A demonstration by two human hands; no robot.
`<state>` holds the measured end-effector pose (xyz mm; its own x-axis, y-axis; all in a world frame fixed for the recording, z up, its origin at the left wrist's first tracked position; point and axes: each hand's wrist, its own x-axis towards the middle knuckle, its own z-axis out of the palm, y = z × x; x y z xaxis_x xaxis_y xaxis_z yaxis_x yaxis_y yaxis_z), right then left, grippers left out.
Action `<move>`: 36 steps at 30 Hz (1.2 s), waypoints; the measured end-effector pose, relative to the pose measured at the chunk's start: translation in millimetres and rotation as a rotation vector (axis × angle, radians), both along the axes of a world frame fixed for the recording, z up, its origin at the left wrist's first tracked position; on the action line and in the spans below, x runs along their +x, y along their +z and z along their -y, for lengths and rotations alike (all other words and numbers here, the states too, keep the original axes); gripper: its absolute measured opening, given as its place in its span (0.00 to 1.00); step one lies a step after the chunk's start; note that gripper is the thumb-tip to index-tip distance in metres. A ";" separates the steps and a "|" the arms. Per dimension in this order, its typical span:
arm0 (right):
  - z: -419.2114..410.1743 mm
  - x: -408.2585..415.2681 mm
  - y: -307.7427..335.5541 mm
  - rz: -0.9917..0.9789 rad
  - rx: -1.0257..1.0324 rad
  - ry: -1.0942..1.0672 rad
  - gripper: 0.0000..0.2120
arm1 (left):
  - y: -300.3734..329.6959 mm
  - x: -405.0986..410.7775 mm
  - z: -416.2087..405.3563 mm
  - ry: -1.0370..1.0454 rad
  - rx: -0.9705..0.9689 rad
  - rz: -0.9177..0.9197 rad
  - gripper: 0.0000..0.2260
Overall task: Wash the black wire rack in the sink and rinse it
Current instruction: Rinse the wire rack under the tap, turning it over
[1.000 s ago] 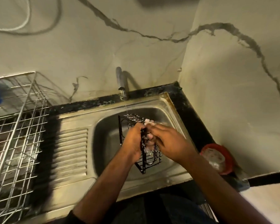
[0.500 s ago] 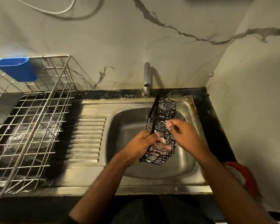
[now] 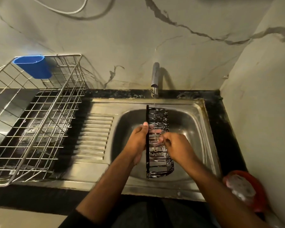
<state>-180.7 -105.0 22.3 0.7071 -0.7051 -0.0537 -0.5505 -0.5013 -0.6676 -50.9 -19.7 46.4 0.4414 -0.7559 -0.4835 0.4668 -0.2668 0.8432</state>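
Black wire rack [image 3: 158,145]: long, narrow basket of thin black wire, flecked with white suds, held lengthwise over the basin of the stainless-steel sink [image 3: 197,125]. Its far end sits just under the spout, its near end over the basin's front edge.

Left hand [image 3: 137,142]: grips the rack's left long edge about midway, thumb up against the frame, fingers curled round behind the wires.

Right hand [image 3: 174,145]: at the rack's right side, fingers curled in against the wires. Whether it pinches a wire or a scrubbing item, I cannot tell. The two hands lie close together with the rack between them.

Metal tap [image 3: 155,78]: short grey spout at the back of the sink, a thin stream of water falling from it to the rack's far end.

Ribbed steel drainboard [image 3: 95,137]: part of the sink unit, left of the basin.

Silver wire dish drainer [image 3: 36,122]: large, open grid basket on the black bench [image 3: 220,129], left of the drainboard.

Blue plastic cup holder [image 3: 32,66]: hooked on the drainer's far rim.

Red round plastic container [image 3: 247,191]: on the bench at the right front corner, with pale, indistinct contents.

Marbled pale wall [image 3: 155,38]: behind and to the right of the sink, with a white cable [image 3: 69,10] looping across its top.
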 end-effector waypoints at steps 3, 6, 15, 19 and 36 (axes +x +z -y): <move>-1.1 -0.4 -1.8 -0.009 -0.028 0.042 0.11 | -1.2 -3.9 0.8 0.102 -0.048 -0.046 0.12; -0.3 -0.8 3.3 -0.001 -0.060 0.081 0.09 | -1.1 -5.4 -0.6 0.111 -0.060 -0.020 0.08; 6.7 -8.2 30.4 0.299 -0.214 -0.085 0.13 | 4.1 -2.0 -4.8 0.019 -0.075 0.122 0.11; 9.5 3.0 30.9 0.164 -0.193 0.145 0.26 | 8.2 -4.3 -7.8 -0.111 -0.035 0.381 0.13; -3.3 14.5 22.9 0.343 0.682 -0.300 0.31 | 5.4 4.6 -5.4 0.008 -0.110 0.505 0.14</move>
